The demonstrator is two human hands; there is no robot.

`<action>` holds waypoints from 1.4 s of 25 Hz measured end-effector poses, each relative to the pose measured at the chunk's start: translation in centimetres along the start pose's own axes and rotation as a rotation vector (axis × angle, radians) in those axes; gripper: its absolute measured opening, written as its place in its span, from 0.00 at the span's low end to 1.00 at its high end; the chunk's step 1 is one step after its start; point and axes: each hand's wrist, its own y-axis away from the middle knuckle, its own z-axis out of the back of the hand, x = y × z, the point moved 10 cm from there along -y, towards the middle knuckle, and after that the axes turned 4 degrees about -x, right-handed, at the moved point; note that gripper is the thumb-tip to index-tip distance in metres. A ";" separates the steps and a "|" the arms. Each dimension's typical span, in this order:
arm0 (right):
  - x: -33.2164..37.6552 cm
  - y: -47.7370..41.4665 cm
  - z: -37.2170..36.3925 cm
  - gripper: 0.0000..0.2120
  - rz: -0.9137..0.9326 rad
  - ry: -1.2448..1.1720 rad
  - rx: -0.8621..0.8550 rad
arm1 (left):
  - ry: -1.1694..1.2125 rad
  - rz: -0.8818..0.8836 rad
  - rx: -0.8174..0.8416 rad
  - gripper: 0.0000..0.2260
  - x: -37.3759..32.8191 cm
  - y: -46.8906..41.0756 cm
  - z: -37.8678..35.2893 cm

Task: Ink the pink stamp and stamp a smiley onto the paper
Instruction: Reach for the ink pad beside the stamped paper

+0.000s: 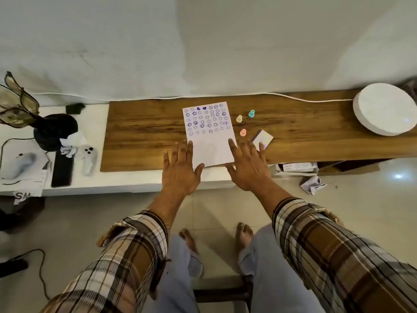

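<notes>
Pink stamp [243,132] stands upright, handle up, beside paper [208,132]; both hands, left [180,170] and right [248,168], spread open, empty.

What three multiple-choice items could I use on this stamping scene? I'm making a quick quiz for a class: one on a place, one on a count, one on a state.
1. Where does the pink stamp stand?
A. On the paper
B. On the wooden board, right of the paper
C. On the floor

2. How many small stamps stand on the board?
A. One
B. Three
C. Five

3. What is the right hand doing?
A. Gripping the pink stamp
B. Spread open, holding nothing
C. Holding the ink pad

Key: 1 B, it stands on the wooden board just off the edge of the paper. 2 B, pink, cream stamp and teal stamp. 3 B, fingers are splayed flat, the stamp untouched.
</notes>
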 end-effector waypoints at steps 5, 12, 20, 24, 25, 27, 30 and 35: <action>-1.2 2.0 -1.5 0.37 -0.012 0.027 -0.071 | -0.046 -0.017 -0.049 0.36 -1.0 1.4 -2.4; 0.5 9.9 4.6 0.37 0.002 0.017 -0.204 | -0.038 -0.034 -0.193 0.36 -3.3 9.7 3.0; 3.3 18.5 8.6 0.36 0.005 0.016 -0.328 | -0.008 -0.067 -0.304 0.35 -5.6 18.0 6.2; 3.4 19.1 8.2 0.35 -0.011 0.014 -0.320 | 0.024 -0.102 -0.331 0.36 -5.6 18.8 5.8; 3.3 19.0 8.0 0.35 -0.017 0.011 -0.319 | 0.031 -0.106 -0.331 0.36 -5.4 18.7 5.5; 3.0 18.2 7.5 0.35 -0.033 -0.016 -0.310 | 0.054 -0.102 -0.317 0.36 -5.0 17.8 5.0; 2.2 15.6 5.6 0.36 -0.043 -0.055 -0.304 | 0.096 -0.082 -0.297 0.37 -4.4 14.9 3.7; -0.9 9.2 1.5 0.37 -0.087 -0.096 -0.226 | 0.142 -0.051 -0.267 0.37 -4.0 8.2 0.7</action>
